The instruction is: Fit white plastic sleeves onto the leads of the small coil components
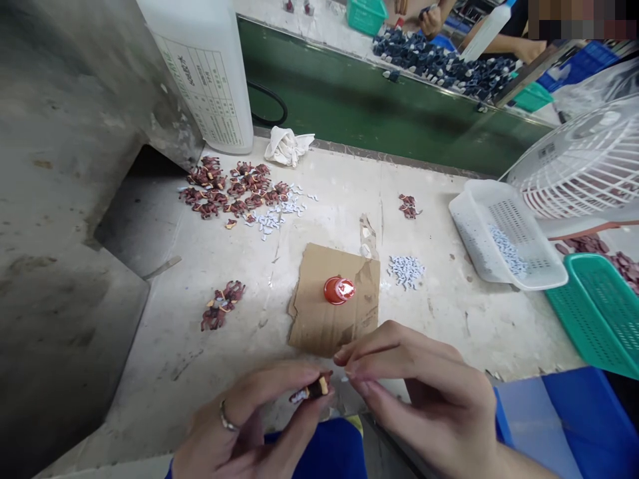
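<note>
My left hand (pixel 234 426) pinches a small brown moulded piece (pixel 312 390) between thumb and fingers, its long axis slanting from lower left to upper right, tan end toward my right hand (pixel 424 392). Those right fingertips are drawn together just beside it; I cannot tell whether they hold anything. Ahead on the pale bench (pixel 439 332), a red cap (pixel 339 290) sits on a cardboard sheet (pixel 299 319), with white bits (pixel 405 271) to its right and a heap of reddish-brown pieces (pixel 232 189) at upper left. A white plastic basket (pixel 504 233) and a green basket (pixel 599 313) lie at right, beneath a white fan (pixel 579 159). Beyond a green belt (pixel 369 93), a co-worker's hand (pixel 430 20) shows at the top.

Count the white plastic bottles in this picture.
2: a large labelled jug on the bench, left, and a slim bottle beyond the green panel, by a co-worker's arm. Others may be hidden.
</note>
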{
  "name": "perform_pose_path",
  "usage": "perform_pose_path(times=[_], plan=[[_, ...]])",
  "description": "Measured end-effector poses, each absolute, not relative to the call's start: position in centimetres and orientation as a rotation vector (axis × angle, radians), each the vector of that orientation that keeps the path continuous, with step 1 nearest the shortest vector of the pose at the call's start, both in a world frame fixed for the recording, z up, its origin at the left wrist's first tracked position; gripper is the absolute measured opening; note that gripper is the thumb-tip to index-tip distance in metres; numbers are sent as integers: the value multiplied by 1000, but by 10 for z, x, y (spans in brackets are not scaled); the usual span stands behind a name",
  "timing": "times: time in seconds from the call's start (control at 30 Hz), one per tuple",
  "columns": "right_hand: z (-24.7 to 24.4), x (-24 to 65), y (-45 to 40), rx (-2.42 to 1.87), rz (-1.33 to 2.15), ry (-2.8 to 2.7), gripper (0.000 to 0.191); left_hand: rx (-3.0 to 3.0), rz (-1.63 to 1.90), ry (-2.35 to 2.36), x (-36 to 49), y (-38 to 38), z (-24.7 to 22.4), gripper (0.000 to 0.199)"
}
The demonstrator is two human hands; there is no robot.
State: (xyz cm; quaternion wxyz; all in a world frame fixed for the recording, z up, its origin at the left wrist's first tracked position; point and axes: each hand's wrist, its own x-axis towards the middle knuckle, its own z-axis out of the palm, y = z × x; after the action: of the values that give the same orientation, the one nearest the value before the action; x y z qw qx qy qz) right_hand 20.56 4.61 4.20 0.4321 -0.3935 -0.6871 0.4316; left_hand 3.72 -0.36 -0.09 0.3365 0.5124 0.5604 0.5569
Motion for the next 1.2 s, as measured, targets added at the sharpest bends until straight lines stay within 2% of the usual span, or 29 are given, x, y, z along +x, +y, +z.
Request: perform_pose_path(times=[0.1,0.4,0.6,0.8,0.93,1.07,1.2], plan=[[44,203,47,-974,1082,-1731,24,1400,1411,1429,34,-6,-5,21],[42,202,48,-979,1046,-1792,19,1544,1319,1337,22,-2,-14,30],[41,214,41,-985,863,-2087,32,1521,1321,1411,22,0,-15,30],[47,221,34,-913,657,-2250,35,1364,1338,1368,25,1,-9,28],[48,216,35,-931,733,-2174,40,1268,1347,1301,30,2,-8,29],[44,211,39,-1002,960,-1906,47,1253,1297,1237,29,5,-6,29],[39,208,41,-1035,1118,-1768,36,1376,1266,1262,27,6,-6,32]])
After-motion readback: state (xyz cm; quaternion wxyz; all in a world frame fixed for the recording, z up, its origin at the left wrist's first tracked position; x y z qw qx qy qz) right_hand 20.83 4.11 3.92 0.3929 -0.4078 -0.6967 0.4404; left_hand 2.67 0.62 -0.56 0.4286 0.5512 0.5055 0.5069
